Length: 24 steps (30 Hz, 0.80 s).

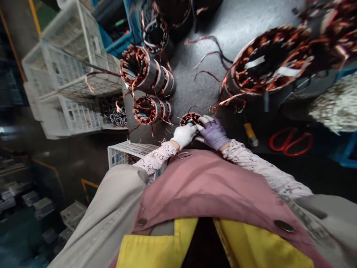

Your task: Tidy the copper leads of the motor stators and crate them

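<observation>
A small motor stator (189, 117) with copper windings lies on the dark bench just in front of me. My left hand (184, 135), in a white glove, grips its near left side, fingers reaching over the rim. From the right, my right hand (213, 133), in a purple glove with pale fingertips, closes on the stator's right edge. The fingertips of both hands nearly meet over the near side and hide part of the ring. Fine detail between the fingers is too small to make out. Left of it lies another wound stator (145, 110) with loose copper leads.
Stacked stators (135, 69) stand at the back left, and a large stator (275, 61) at the right. A yellow-handled screwdriver (250, 133) and red-handled scissors (290, 142) lie to the right. White crates (80, 111) flank the bench's left edge. White strands (338, 104) lie at far right.
</observation>
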Tool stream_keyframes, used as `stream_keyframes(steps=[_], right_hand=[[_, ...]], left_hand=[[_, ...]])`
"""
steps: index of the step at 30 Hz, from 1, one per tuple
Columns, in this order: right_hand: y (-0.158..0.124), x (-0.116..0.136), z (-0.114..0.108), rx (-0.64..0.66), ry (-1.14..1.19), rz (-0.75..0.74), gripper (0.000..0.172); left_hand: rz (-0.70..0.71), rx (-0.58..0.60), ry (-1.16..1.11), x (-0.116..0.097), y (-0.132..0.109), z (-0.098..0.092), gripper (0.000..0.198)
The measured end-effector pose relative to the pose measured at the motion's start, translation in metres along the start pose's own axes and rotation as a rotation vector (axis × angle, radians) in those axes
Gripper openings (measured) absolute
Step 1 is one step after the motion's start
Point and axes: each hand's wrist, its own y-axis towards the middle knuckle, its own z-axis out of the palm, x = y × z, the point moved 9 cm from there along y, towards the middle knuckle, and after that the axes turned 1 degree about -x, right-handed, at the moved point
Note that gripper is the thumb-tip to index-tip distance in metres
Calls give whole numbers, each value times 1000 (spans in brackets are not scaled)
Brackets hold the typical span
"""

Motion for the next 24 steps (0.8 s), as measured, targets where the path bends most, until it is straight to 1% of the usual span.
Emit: stream_keyframes(steps=[4,6,8,9,11,13,15,16,17,18,20,21,22,24], right_hand=[[0,3,13,3,19,15,47],[0,2,16,5,25,44,44],[1,2,18,10,34,65,43],[2,2,18,11,38,70,43],[5,3,17,12,43,85,42],[7,0,14,25,42,123,38],[7,-5,11,61,54,158,35],[6,-6,8,78,74,151,34],[4,-6,4,83,99,131,34],[3,-5,-1,73,123,107,35],[4,-4,-13,20,140,99,40],[6,-4,-17,-4,123,128,43],[11,-4,-20,-11,90,175,46],[25,-3,-18,24,-5,276,50]], left_hand=[[10,113,144,-11,0,-2,40],[12,151,136,-12,3,-6,35],[-10,150,92,-11,7,-10,32],[-36,128,54,-8,9,-13,30],[-95,92,-115,-4,9,-12,24],[-120,98,-340,-7,5,-3,14],[-110,115,-503,-13,-2,8,16],[-110,95,-575,-12,-7,11,20],[-121,43,-656,-7,-12,12,24],[-146,-35,-753,2,-18,11,26],[-215,-231,-895,32,-30,6,27],[-243,-315,-906,48,-35,4,27],[-254,-369,-872,61,-37,2,25],[-236,-390,-765,76,-32,3,24]])
